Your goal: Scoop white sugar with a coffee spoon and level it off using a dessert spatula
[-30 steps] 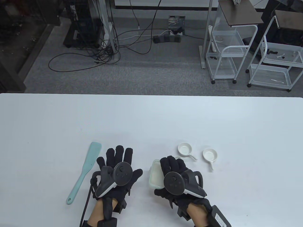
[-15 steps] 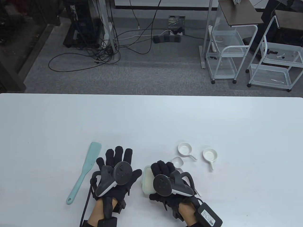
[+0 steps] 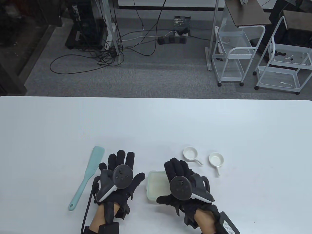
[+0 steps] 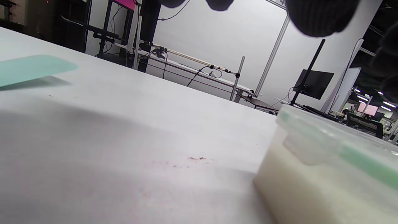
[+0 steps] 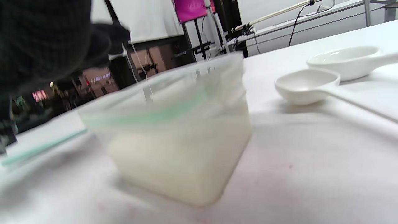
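Observation:
A clear lidded container (image 3: 156,186) of white sugar stands between my hands; it also shows in the right wrist view (image 5: 177,137). My right hand (image 3: 179,181) lies over its right edge with the thumb at its front corner; whether it grips is unclear. The white coffee spoon (image 5: 306,85) lies just right of the container and is hidden under that hand in the table view. The mint dessert spatula (image 3: 87,174) lies on the table left of my left hand (image 3: 120,174). That hand rests flat and empty with its fingers spread.
Two small white handled dishes (image 3: 190,154) (image 3: 216,159) sit to the right, beyond my right hand. The white table (image 3: 156,121) stretches far ahead. Carts and cables are on the floor past its far edge.
The container has been shifted and turned and now sits square, more to the left of my right hand. My right hand moved back right and covers the spoon again. My left hand barely moved.

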A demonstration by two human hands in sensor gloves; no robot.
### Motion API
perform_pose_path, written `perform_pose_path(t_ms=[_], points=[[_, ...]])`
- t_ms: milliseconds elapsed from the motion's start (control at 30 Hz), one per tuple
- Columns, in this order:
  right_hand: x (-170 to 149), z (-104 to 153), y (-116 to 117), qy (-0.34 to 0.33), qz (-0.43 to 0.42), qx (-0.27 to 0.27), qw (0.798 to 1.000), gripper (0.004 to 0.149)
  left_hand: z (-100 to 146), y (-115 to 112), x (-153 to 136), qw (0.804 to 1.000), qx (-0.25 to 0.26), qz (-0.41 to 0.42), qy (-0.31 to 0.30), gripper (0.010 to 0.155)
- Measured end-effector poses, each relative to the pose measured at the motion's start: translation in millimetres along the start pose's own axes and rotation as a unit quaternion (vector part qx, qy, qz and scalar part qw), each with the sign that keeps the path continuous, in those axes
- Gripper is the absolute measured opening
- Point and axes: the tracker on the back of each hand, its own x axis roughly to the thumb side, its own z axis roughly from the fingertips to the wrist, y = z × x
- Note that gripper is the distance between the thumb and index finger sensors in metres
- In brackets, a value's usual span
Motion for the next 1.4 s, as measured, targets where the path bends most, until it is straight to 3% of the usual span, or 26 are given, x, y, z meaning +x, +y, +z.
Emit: perform_pose_path(t_ms=[100, 233, 400, 533, 733, 1067, 1233, 1400], points=[[-14, 10, -14, 0.034, -0.042, -0.036, 0.998, 0.111, 0, 1, -4, 1.0, 0.0, 0.006, 0.006, 0.092], [-40, 27, -27, 0.145, -0.108, -0.103, 0.978, 0.104, 0, 1, -6, 1.0, -0.001, 0.012, 0.008, 0.092], [-60, 34, -30, 0.201, -0.184, -0.118, 0.955, 0.103, 1, 1, -7, 1.0, -0.006, 0.011, 0.013, 0.092], [-68, 36, -31, 0.215, -0.19, -0.124, 0.95, 0.101, 0, 1, -7, 1.0, -0.007, 0.018, 0.012, 0.092], [-60, 30, -21, 0.233, -0.182, -0.106, 0.949, 0.099, -2, 4, -6, 0.996, 0.011, 0.065, 0.052, 0.093], [-37, 8, 14, 0.251, -0.172, -0.004, 0.952, 0.069, -12, -25, 0, 0.979, -0.125, 0.132, 0.094, 0.084], [-34, 0, 26, 0.247, -0.168, 0.008, 0.954, 0.055, -18, -32, 7, 0.978, -0.15, 0.114, 0.085, 0.076], [-35, -2, 29, 0.245, -0.195, -0.01, 0.95, 0.053, -22, -39, 11, 0.969, -0.185, 0.153, 0.06, 0.058]])
